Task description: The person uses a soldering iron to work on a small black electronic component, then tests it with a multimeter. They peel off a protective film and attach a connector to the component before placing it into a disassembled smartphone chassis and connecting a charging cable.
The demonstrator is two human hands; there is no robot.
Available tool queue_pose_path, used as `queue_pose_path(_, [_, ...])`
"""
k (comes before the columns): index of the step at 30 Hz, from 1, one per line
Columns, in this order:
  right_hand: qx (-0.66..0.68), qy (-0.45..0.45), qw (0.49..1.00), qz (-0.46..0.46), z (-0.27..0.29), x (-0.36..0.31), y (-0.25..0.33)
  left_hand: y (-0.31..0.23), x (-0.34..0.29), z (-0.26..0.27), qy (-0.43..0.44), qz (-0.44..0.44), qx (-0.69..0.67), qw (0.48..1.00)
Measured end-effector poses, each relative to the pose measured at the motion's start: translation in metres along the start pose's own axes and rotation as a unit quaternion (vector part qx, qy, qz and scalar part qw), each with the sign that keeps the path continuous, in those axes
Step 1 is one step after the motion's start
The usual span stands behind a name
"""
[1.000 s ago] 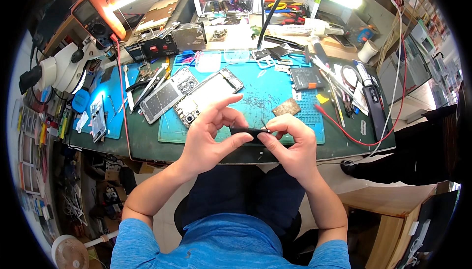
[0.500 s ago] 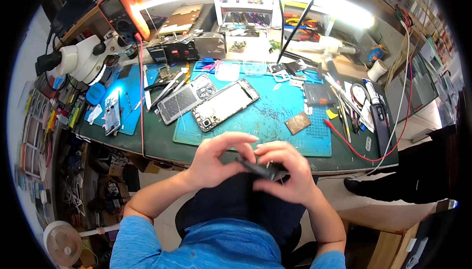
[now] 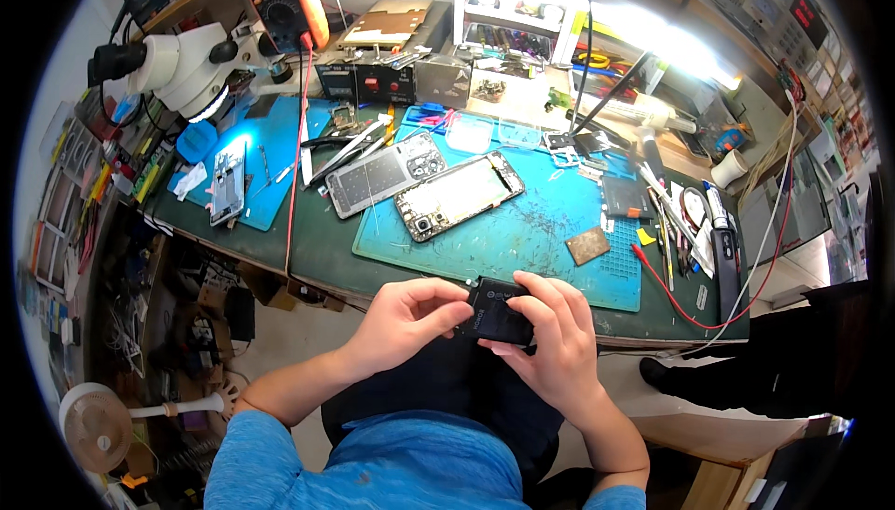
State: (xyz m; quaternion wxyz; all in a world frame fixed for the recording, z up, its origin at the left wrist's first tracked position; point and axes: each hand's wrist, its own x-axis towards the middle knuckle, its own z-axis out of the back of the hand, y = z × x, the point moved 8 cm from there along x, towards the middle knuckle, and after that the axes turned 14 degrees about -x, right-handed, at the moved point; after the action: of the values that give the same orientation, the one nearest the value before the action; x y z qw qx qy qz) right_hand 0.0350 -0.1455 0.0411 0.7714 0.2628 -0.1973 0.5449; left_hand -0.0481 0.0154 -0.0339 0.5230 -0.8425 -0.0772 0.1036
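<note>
A flat black phone battery (image 3: 496, 314) is held in front of my lap, just off the bench's near edge, its printed face turned up. My right hand (image 3: 565, 347) grips its right side, fingers on top and thumb underneath. The thumb and fingertips of my left hand (image 3: 401, 325) pinch at the battery's left end. A bit of pink film shows under the battery by my right hand. Beyond my hands lies an opened phone (image 3: 461, 197) with its inside facing up. Its left edge is beside a grey phone back cover (image 3: 375, 180).
A blue work mat (image 3: 550, 202) carries the phone parts and a small brown plate (image 3: 587, 245). At the left stands a microscope (image 3: 182, 72) over another phone part (image 3: 227, 188). Tweezers, tools and a red test lead (image 3: 671, 297) lie at right. Someone's dark-clothed leg is far right.
The battery has gone from a tilted, nearly edge-on pose to lying face up between my hands. My left fingers have closed at its left end. The whole view has shifted slightly.
</note>
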Motion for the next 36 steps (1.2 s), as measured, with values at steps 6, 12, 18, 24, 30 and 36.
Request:
queue_pose_path(6, [-0.034,-0.001,0.999,0.025,-0.005,-0.001,0.005,-0.011,0.005,-0.001,0.010,0.015,0.063,0.998])
queue_pose_path(12, [-0.063,-0.029,0.998,0.010,-0.001,0.004,0.002,-0.047,0.011,-0.005,-0.015,-0.130,0.203,0.970])
queue_pose_path(18, [-0.083,-0.061,0.995,-0.008,0.000,0.006,0.002,-0.039,0.005,-0.005,-0.015,-0.146,0.153,0.977])
queue_pose_path(24, [-0.080,-0.063,0.995,0.007,-0.001,0.007,0.003,-0.029,0.010,-0.007,0.024,-0.015,0.012,1.000])
queue_pose_path(30, [-0.101,-0.025,0.994,0.043,-0.002,0.012,0.004,-0.034,0.018,-0.005,0.078,0.055,0.089,0.991])
queue_pose_path(36, [-0.109,0.010,0.994,0.028,-0.006,0.019,0.002,-0.028,0.018,0.000,0.096,0.041,0.010,0.994])
